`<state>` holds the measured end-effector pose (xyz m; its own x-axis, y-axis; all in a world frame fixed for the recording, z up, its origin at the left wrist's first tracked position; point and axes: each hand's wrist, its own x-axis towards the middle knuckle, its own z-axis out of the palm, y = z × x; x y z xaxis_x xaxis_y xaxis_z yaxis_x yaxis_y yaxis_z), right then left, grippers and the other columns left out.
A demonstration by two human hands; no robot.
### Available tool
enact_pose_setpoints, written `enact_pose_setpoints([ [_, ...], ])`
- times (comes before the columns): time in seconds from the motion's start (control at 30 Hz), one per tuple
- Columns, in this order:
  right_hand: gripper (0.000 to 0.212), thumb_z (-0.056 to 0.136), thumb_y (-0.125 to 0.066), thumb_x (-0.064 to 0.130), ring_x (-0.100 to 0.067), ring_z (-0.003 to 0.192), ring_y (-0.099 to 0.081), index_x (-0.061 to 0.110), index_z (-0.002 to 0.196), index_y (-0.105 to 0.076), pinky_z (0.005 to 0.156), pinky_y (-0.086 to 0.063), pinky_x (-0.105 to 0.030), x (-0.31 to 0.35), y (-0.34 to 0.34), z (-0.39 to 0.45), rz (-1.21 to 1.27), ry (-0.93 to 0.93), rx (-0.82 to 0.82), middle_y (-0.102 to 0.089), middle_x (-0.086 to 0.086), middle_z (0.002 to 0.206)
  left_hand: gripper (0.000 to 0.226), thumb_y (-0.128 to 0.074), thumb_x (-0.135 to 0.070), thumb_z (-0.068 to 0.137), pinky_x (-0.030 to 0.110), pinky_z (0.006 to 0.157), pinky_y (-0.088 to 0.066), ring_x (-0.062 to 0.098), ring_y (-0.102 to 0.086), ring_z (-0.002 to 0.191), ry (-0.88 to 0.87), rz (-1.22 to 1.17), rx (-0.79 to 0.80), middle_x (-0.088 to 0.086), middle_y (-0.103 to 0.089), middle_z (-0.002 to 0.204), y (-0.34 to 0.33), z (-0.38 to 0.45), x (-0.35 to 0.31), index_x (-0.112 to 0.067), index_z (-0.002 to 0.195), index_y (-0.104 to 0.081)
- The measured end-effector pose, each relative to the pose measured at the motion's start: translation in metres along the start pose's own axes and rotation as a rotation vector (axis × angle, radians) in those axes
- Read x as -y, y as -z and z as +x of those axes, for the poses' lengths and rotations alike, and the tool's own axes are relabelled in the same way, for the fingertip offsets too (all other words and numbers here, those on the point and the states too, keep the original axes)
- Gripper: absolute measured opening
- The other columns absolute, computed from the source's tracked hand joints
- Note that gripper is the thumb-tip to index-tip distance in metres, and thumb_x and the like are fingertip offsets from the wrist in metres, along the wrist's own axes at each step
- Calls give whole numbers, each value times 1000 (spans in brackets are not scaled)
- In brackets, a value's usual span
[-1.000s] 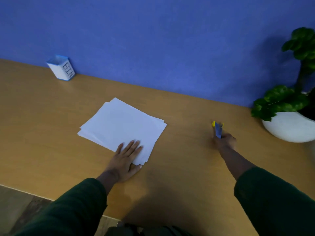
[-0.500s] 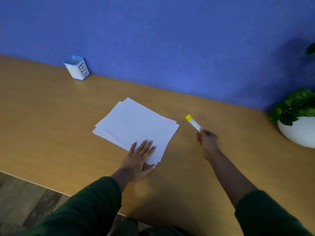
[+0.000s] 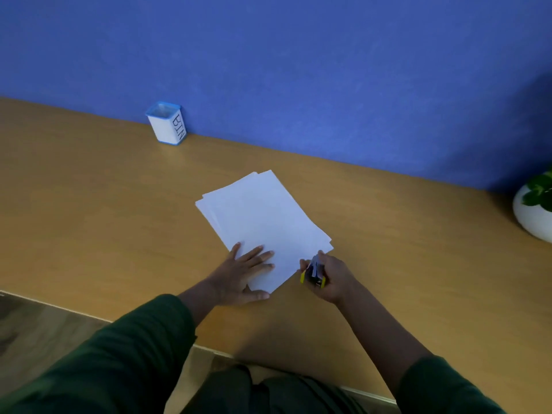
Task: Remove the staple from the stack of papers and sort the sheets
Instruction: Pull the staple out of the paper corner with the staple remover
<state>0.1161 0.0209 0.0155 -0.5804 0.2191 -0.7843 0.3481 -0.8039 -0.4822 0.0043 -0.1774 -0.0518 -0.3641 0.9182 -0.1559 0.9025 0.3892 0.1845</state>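
Observation:
A stack of white paper sheets lies slightly fanned on the wooden desk. My left hand rests flat with fingers spread on the stack's near corner. My right hand is closed around a small blue and yellow staple remover, held at the stack's near right edge, touching or almost touching the paper. The staple itself is too small to make out.
A small white box with a blue rim, labelled BIN, stands at the back left against the blue wall. A white pot with a green plant sits at the far right. The desk's front edge runs just below my forearms.
My right hand has carried the staple remover from the right side of the desk to the stack's near right edge. The left hand stayed flat on the paper, and the stack has turned slightly under it.

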Motion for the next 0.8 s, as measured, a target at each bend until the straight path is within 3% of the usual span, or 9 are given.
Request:
enact_pose_setpoints([
  [0.1, 9, 93, -45, -1, -19, 62, -52, -2, 101, -49, 56, -41, -28, -21, -16, 0, -221, 14, -25, -50, -14, 75, 65, -39, -65, 87, 50, 117, 6, 12, -7, 148, -13, -61, -40, -9, -20, 158, 5, -9, 18, -26, 138, -43],
  [0.2, 7, 86, -49, 1, -20, 52, -45, 6, 82, -47, 47, -34, -25, -35, -24, 1, -723, 205, -76, -45, -15, 72, 50, -46, -55, 89, 47, 117, 4, 11, -21, 145, 29, -163, -100, -8, -36, 151, 8, -11, 22, -23, 126, -57],
  [0.27, 7, 84, -51, 7, -20, 57, -43, 6, 77, -50, 51, -33, -25, -44, -24, 5, -967, 371, -127, -46, -14, 71, 43, -46, -47, 92, 46, 117, 3, 11, -24, 144, 66, -173, -122, -8, -40, 149, 11, -6, 18, -23, 126, -57],
  [0.37, 14, 84, -58, 18, -18, 63, -50, 5, 81, -63, 58, -36, -27, -56, -18, 9, -1268, 590, -244, -57, -7, 72, 53, -45, -47, 93, 52, 115, 7, 15, -4, 148, 108, -160, -59, -4, -19, 158, 12, 9, 5, -29, 142, -38],
  [0.5, 12, 81, -65, 21, -6, 66, -54, 18, 91, -69, 55, -38, -15, -62, -9, 8, -1372, 741, -265, -65, 5, 82, 74, -37, -60, 91, 61, 109, 15, 27, 28, 142, 201, -109, 186, 1, 23, 157, 2, 19, 1, -38, 149, 2],
  [0.6, 12, 78, -67, 19, 0, 64, -53, 22, 89, -69, 54, -37, -10, -61, -3, 7, -1400, 776, -266, -62, 11, 79, 77, -36, -63, 89, 61, 106, 19, 28, 36, 138, 169, -110, 262, 1, 34, 153, -2, 22, 7, -43, 147, 10],
  [0.8, 15, 76, -69, 15, -12, 74, -63, 20, 90, -70, 65, -52, -29, -73, 9, 2, -1372, 805, -269, -69, 6, 86, 79, -36, -65, 88, 62, 105, 20, 29, 40, 135, 89, -61, 323, 2, 38, 151, -7, 28, 10, -45, 145, 15],
])
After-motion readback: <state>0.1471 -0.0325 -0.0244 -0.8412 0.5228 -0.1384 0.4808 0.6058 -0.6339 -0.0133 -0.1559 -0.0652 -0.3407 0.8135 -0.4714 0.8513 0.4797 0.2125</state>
